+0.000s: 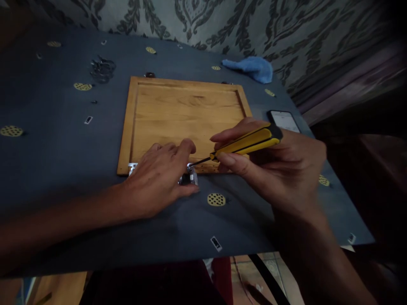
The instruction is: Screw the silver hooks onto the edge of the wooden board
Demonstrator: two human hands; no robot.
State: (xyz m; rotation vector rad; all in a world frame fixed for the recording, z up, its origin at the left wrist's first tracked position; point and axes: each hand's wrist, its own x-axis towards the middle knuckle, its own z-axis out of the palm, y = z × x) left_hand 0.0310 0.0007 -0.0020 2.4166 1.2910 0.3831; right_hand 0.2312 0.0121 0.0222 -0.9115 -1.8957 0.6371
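Blue-grey and printed with yellow pineapples, the table (57, 165) carries a small dark bit (94, 101) toward its left edge, with a dark tangle (102, 69) just behind, nearer the far left corner. A wooden panel (178, 112) lies flat mid-table. The left hand (155, 173) rests over its near edge, fingers loosely bent, thumb beside a metal fitting (193, 177) – I cannot tell whether it grips it. The yellow-and-black screwdriver (248, 142) slants up from that fitting, its tip against it. A blue rag (257, 70) sits by the far right corner. The right hand (286, 169) has thumb and fingers closed around the screwdriver's handle – a phone (286, 120) lies behind it, near the table's right edge.
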